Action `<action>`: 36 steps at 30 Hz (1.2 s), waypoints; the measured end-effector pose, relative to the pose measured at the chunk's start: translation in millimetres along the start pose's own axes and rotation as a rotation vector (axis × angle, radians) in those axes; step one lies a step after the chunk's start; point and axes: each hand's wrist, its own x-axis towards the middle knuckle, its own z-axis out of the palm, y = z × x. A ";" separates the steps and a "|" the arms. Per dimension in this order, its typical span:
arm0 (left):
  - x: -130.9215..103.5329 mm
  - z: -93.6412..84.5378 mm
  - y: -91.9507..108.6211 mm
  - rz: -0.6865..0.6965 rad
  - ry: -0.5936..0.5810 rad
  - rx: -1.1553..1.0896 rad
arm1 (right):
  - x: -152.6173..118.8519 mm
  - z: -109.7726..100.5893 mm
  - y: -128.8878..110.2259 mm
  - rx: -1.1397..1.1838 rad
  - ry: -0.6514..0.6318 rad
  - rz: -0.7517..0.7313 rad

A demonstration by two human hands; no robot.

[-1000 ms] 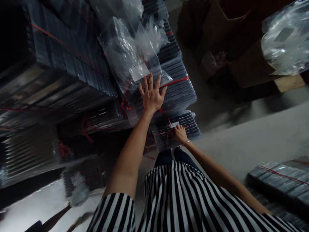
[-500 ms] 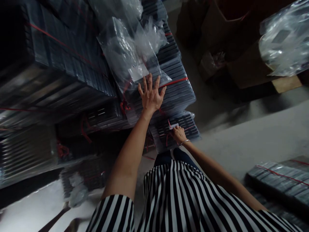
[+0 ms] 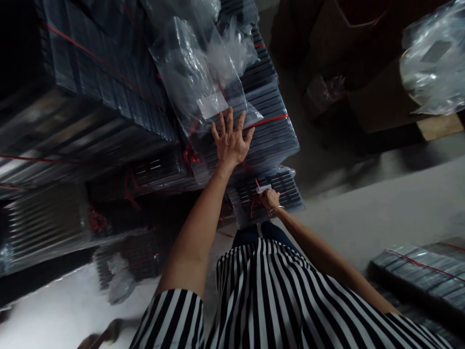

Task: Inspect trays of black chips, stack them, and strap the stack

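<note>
My left hand (image 3: 232,143) lies flat with fingers spread on a tall stack of dark, plastic-wrapped pieces (image 3: 271,140), at the edge of a clear plastic bag (image 3: 189,63) with a white label (image 3: 212,105). Red string (image 3: 271,120) crosses that stack. Closer to my body, my right hand (image 3: 271,199) is closed at a lower slatted bundle (image 3: 286,186), just below a small white label (image 3: 264,188) and beside red string. What its curled fingers grip is hidden. A thin bracelet circles the right wrist.
Large wrapped stacks (image 3: 109,72) tied with red string rise at the left. Cardboard boxes (image 3: 374,97) and a clear plastic bag (image 3: 436,63) stand at the upper right. Another tied stack (image 3: 421,271) sits lower right, and a small plastic bag (image 3: 120,283) lies lower left.
The view has shifted slightly, so the stacks appear a little farther right. My right fingers have curled in more tightly by the small label. My left hand stays spread on the stack.
</note>
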 end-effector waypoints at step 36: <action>0.4 -7.1 3.8 -0.045 -0.066 -0.037 | -4.2 6.5 19.1 -0.014 -0.010 -0.182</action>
